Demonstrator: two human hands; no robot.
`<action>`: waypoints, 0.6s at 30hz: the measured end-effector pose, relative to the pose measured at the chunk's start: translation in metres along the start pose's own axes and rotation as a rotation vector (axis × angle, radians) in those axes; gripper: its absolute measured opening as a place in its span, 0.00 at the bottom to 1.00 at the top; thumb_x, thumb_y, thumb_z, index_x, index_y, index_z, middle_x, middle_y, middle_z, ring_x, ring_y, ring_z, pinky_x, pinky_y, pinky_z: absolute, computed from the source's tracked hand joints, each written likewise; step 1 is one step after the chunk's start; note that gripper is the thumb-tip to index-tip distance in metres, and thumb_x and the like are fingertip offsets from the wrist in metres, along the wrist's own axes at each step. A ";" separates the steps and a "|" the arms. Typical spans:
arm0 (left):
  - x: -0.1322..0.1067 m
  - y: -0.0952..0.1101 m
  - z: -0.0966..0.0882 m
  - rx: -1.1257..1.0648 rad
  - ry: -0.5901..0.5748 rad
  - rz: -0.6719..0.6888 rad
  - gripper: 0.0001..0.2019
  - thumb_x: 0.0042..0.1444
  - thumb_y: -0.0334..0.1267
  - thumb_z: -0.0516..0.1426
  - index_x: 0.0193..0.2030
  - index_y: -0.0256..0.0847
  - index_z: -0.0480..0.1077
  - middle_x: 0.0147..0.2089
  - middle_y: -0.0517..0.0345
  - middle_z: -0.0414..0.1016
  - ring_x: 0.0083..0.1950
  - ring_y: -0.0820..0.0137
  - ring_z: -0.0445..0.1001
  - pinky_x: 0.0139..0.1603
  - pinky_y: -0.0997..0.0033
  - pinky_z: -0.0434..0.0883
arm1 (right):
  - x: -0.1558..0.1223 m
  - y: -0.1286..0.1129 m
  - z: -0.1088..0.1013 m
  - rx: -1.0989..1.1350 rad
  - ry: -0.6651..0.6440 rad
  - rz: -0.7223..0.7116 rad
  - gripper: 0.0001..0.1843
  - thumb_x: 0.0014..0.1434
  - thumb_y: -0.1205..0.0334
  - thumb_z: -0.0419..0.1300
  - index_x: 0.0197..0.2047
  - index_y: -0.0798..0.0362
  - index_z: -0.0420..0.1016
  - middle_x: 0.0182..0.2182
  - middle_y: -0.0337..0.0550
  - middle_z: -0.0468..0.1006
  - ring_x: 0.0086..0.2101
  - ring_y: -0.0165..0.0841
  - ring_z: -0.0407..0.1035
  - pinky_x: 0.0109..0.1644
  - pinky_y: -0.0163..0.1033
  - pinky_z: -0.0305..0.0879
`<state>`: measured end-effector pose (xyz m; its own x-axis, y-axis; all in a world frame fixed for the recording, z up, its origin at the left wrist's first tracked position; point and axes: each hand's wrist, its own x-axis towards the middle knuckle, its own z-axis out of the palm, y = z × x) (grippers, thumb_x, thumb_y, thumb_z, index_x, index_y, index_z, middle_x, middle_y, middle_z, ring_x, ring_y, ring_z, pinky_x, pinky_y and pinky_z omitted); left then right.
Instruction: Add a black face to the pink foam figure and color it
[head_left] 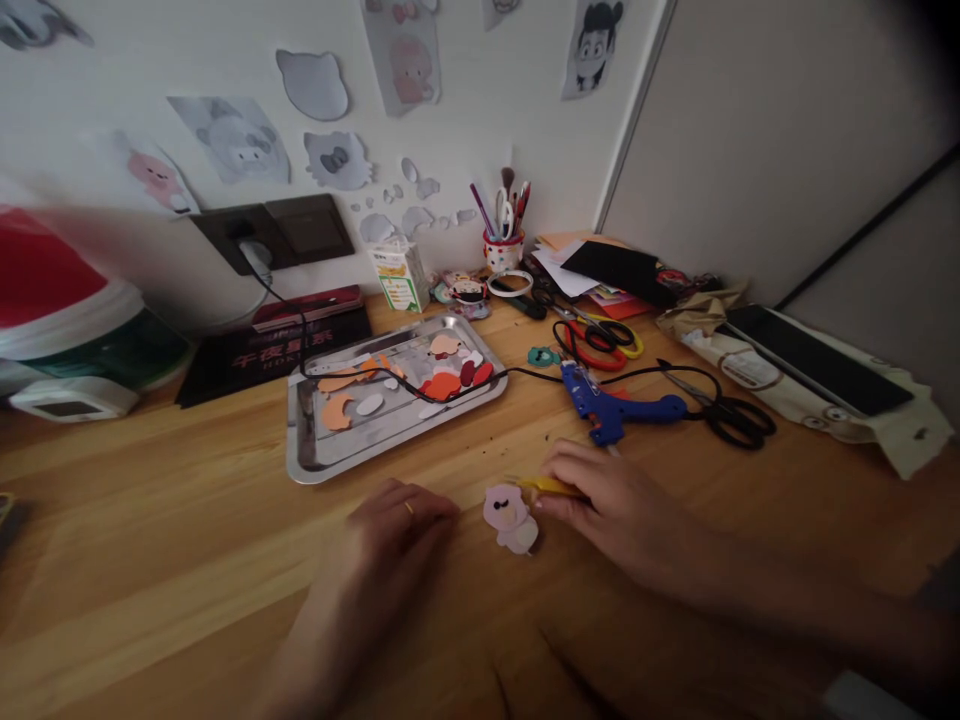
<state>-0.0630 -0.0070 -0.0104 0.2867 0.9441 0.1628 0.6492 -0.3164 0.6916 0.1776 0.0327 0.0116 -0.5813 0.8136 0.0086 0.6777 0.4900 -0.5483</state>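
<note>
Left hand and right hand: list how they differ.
The left hand wears a ring; none shows on the right hand.
The right hand grips a yellow tool; no tool shows in the left hand.
The left hand is left of the pink figure, the right hand right of it.
Both are near it.

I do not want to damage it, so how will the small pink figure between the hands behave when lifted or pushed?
The pink figure is probably light, being small and thin-looking. It looks layered, so perhaps somewhat stiff, though still bendable. Lying flat, it would likely slide, not roll.
</note>
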 end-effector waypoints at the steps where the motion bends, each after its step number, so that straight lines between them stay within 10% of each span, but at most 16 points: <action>1: 0.000 0.000 0.001 -0.003 -0.005 0.001 0.06 0.59 0.33 0.52 0.37 0.45 0.71 0.36 0.58 0.74 0.38 0.69 0.71 0.38 0.67 0.71 | 0.006 0.000 0.000 0.001 0.006 0.001 0.09 0.61 0.62 0.53 0.29 0.54 0.65 0.30 0.39 0.68 0.32 0.30 0.63 0.35 0.35 0.58; 18: 0.010 0.011 0.006 -0.005 -0.011 0.062 0.07 0.57 0.30 0.53 0.37 0.42 0.72 0.34 0.57 0.75 0.37 0.67 0.70 0.37 0.66 0.68 | 0.025 0.003 0.014 -0.041 -0.041 -0.032 0.10 0.61 0.60 0.53 0.32 0.53 0.71 0.30 0.38 0.72 0.32 0.30 0.65 0.34 0.35 0.55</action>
<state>-0.0490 -0.0018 -0.0059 0.3340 0.9216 0.1975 0.6264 -0.3736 0.6841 0.1591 0.0505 -0.0017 -0.6204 0.7843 -0.0094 0.6758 0.5284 -0.5139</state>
